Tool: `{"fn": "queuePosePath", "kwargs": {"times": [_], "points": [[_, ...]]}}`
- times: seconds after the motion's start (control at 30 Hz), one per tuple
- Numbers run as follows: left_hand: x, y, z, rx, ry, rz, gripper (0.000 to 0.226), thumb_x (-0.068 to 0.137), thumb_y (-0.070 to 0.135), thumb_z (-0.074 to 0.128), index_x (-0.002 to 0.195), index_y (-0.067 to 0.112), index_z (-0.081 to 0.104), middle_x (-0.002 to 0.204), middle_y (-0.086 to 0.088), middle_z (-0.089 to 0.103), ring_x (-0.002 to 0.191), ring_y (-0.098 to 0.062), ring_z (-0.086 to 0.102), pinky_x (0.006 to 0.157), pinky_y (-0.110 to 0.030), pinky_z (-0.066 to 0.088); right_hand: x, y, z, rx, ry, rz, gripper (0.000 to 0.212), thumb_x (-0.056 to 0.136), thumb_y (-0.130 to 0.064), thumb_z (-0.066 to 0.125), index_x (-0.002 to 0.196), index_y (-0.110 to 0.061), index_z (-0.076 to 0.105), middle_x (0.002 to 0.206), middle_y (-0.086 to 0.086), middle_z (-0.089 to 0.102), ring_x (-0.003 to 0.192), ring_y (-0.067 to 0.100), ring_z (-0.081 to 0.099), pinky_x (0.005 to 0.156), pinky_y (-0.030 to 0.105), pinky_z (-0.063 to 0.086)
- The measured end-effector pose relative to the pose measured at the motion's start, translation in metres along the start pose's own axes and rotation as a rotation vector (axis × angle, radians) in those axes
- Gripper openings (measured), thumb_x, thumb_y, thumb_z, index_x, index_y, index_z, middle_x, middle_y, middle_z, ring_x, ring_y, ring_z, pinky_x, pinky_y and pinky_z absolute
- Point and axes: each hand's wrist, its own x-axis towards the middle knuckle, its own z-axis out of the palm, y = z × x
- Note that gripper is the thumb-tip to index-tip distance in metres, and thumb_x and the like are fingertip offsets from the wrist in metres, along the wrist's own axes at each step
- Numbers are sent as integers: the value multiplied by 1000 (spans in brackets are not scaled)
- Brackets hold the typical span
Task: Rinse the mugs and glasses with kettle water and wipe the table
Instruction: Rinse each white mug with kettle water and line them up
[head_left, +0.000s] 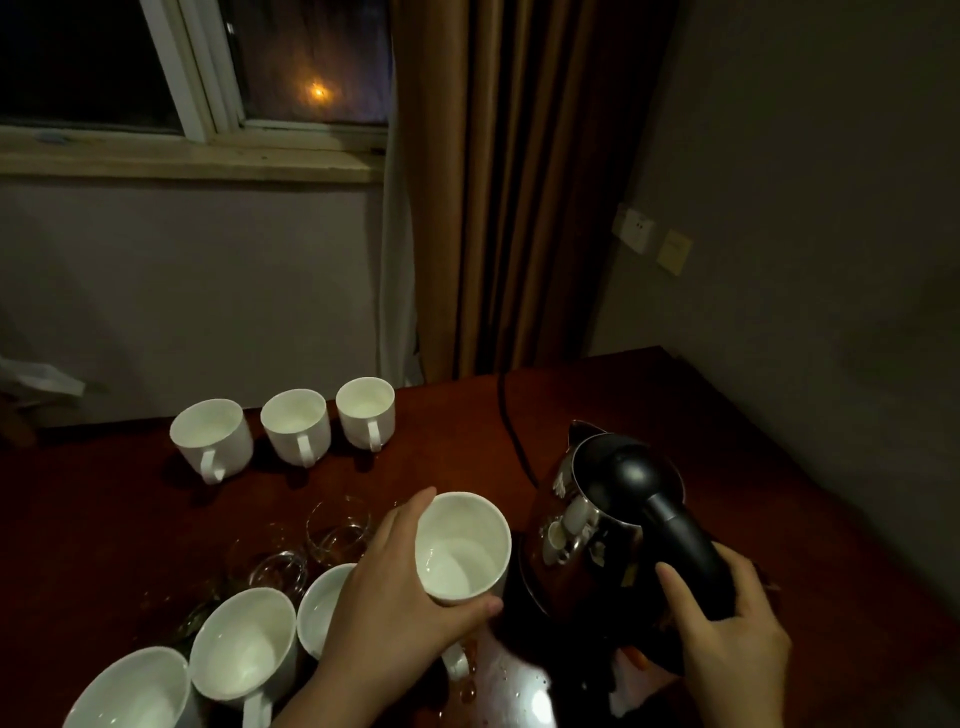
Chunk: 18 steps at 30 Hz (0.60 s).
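Observation:
My left hand (387, 597) grips a white mug (462, 548) around its body, just left of the steel kettle (587, 530). My right hand (727, 629) curls round the kettle's black handle (675, 535); the kettle sits on its base with the lid down. Three white mugs (283, 428) stand in a row at the table's far side. Three more white mugs (241, 647) are lined up at the near left, one partly hidden by my left hand. Clear glasses (337, 530) stand between the two rows, dim and hard to count.
The dark red table (649, 405) carries water drops near its front edge (519, 686). The kettle's black cord (511, 431) runs back toward the brown curtain (509, 182). A wall (831, 260) closes the right side, and a window (208, 67) is at the back left.

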Motion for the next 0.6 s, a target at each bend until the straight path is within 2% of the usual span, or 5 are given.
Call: {"fn": "queuePosePath", "kwargs": {"times": [0.1,0.27,0.4,0.53,0.6], "points": [[-1,-1,1,-2,-3,2,100,57,47,82,138,42,24,121,34,26,110,5,32,89,-20,28,-1,2,0,-24,4,-11,34,77,-12,71,105,-20,54,84,-11,51,88,20,52,79,32,38],[1,-1,2,-6,0,3,101,57,46,83,139,40,24,123,32,27,110,4,32,89,-20,29,-10,5,4,-89,36,-29,40,75,-10,72,112,-11,56,92,4,53,87,20,50,80,30,38],[2,-2,1,-16,15,-3,100,57,45,83,138,40,25,123,30,29,111,2,34,90,-22,30,-15,7,7,-91,41,-18,41,76,-10,72,113,-13,55,91,6,55,85,25,54,78,29,37],[2,-1,0,-9,31,-1,100,57,44,83,138,40,26,122,30,29,110,3,34,89,-21,30,-11,11,8,-194,41,-50,48,76,-7,71,120,-11,53,101,6,53,102,32,55,84,31,38],[3,-1,0,2,32,2,100,57,45,83,138,39,26,123,31,29,110,4,34,89,-20,30,-14,8,10,-282,81,-207,51,76,-9,71,123,-10,51,118,11,50,115,33,48,92,38,37]]}}
